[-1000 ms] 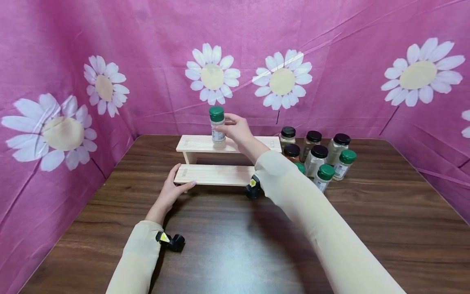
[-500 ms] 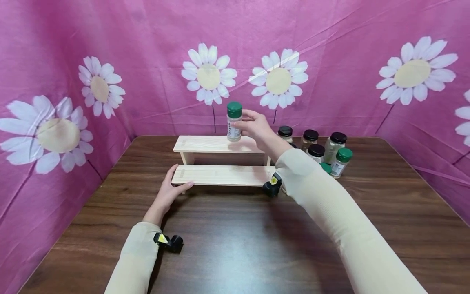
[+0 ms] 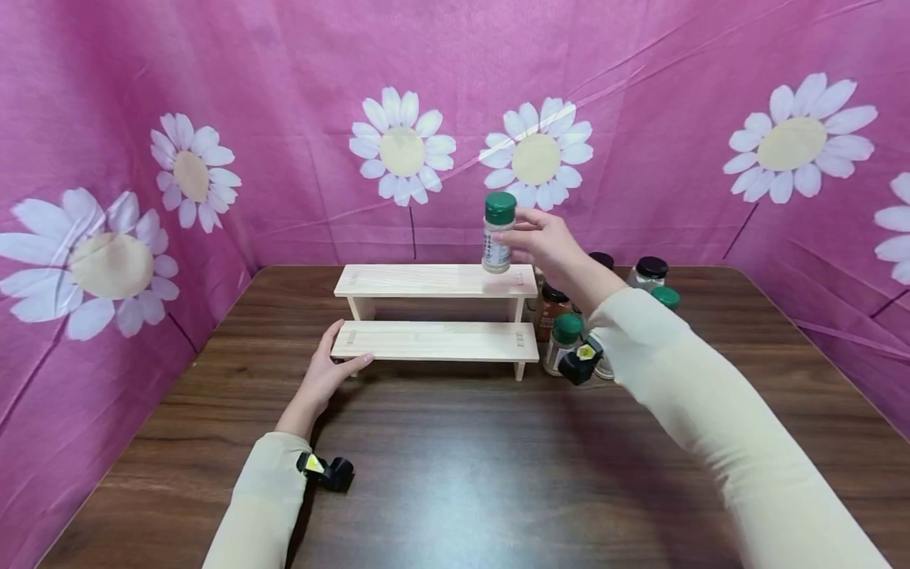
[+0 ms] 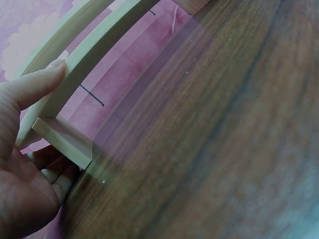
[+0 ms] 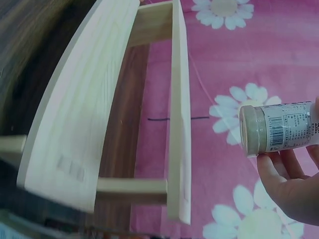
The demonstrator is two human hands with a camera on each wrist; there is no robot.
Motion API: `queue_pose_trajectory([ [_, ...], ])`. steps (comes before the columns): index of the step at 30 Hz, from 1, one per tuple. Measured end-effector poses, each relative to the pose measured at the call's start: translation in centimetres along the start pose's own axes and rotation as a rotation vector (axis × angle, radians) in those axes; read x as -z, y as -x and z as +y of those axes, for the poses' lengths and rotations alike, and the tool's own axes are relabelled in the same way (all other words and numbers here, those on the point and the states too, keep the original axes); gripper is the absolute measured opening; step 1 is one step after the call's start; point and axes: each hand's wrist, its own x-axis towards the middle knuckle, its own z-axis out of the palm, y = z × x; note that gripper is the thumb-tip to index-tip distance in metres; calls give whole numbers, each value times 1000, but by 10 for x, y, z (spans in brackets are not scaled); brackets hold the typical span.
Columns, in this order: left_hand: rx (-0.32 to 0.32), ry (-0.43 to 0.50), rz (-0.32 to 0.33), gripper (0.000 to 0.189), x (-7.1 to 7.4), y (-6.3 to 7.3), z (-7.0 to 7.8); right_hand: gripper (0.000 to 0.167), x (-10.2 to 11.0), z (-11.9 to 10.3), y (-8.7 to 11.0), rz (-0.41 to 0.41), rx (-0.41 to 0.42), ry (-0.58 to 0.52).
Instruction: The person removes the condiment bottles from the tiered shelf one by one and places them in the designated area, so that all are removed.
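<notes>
My right hand [image 3: 550, 243] holds a spice jar [image 3: 498, 237] with a green lid and a white printed label. It is upright, above the right end of the upper tier of a two-tier wooden rack [image 3: 434, 340]. In the right wrist view the jar's clear base [image 5: 253, 130] and barcode label show; its lid is out of that frame. My left hand [image 3: 327, 373] grips the left end of the lower tier, thumb on the front edge. In the left wrist view the left hand's fingers [image 4: 52, 167] reach round behind the rack's leg [image 4: 65, 142].
Right of the rack stand several more spice jars, among them a green-lidded jar [image 3: 565, 344], a black-lidded jar with reddish contents [image 3: 550, 312] and a pale black-lidded jar [image 3: 648, 273]. My right arm partly hides them. A pink flowered cloth [image 3: 306, 197] hangs behind the brown table [image 3: 426, 474].
My right hand has carried the green-lidded spice jar rightward, from over the upper tier's left-middle part to over its right end. The left hand has kept its grip on the rack.
</notes>
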Motion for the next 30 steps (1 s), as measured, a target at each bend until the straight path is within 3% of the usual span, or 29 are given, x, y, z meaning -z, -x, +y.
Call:
queue_pose_trajectory([
  [15,0,-10,-6,83,0,0,0,41,46,-14,30,6,27,-3],
  [24,31,0,-18,84,0,4,8,29,75,-19,49,5,69,-129],
  [30,19,-8,-12,84,-1,1,2,27,98,-16,62,0,79,-166],
])
